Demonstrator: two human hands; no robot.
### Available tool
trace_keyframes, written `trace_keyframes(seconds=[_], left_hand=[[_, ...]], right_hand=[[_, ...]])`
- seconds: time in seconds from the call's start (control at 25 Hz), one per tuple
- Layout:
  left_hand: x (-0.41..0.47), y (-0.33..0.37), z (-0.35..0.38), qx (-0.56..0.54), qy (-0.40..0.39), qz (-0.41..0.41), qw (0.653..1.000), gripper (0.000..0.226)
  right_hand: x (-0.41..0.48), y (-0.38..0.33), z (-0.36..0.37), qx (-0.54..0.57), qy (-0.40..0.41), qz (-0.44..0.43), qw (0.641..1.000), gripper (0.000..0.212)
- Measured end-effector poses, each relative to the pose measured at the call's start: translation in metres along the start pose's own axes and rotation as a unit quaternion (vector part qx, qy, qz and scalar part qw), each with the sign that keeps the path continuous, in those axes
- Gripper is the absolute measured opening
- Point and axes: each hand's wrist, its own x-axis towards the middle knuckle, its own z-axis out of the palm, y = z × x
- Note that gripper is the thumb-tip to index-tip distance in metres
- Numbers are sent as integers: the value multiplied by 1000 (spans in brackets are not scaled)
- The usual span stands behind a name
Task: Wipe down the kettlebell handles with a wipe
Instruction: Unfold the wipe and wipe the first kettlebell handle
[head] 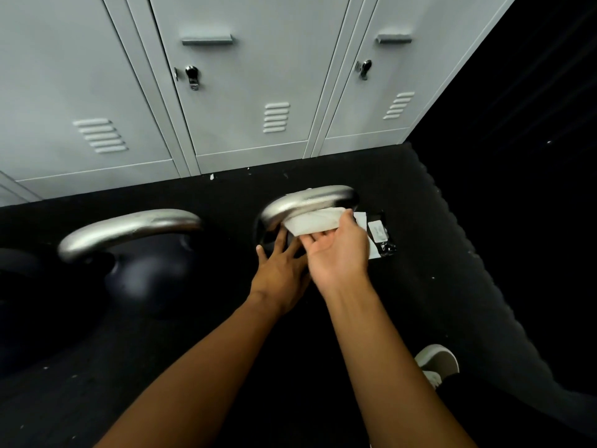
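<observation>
Two dark kettlebells with silver handles stand on the black floor. The left kettlebell [151,273] has its handle [129,231] bare. On the right kettlebell's handle [310,198] lies a white wipe [313,223], pressed against the handle's underside. My right hand [339,253] pinches the wipe between thumb and fingers. Just below the handle, my left hand [281,273] rests with straight fingers on the right kettlebell's dark body, which is mostly hidden by both hands.
Grey lockers [245,92] line the wall right behind the kettlebells. A black and white wipe packet [378,234] lies on the floor just right of the right kettlebell. A light shoe [436,363] shows at the lower right.
</observation>
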Motion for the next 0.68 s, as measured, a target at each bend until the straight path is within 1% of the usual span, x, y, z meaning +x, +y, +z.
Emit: trace_keyframes(seconds=[0.12,0.2,0.28,0.36,0.44,0.52,0.6,0.68], left_hand=[[2,-3,4,0,27,14,1000,66],[0,-1,1,4,12,4,1000,68],[-3,3,-4,20,-11,-14,1000,71],[-3,4,-5,23,-13,-14,1000,72],[-2,2,-4,3,3,0,1000,69],[-2,1,-5,-18,0,-1,1000,72],[-4,2,-5,-14,-7,-17,1000,75],[-7,4,-5,3,2,-25,1000,75]], right_hand=[[13,-11,2,34,-13,8,999,43],[15,0,8,36,-16,20,999,45],[7,16,5,1,-28,28,999,46],[1,16,-3,-15,-37,21,999,46],[6,6,-8,4,-37,4,999,45],[12,5,-3,14,-33,-8,999,46],[10,18,0,-25,-36,7,999,45],[1,29,-4,-74,-36,16,996,39]])
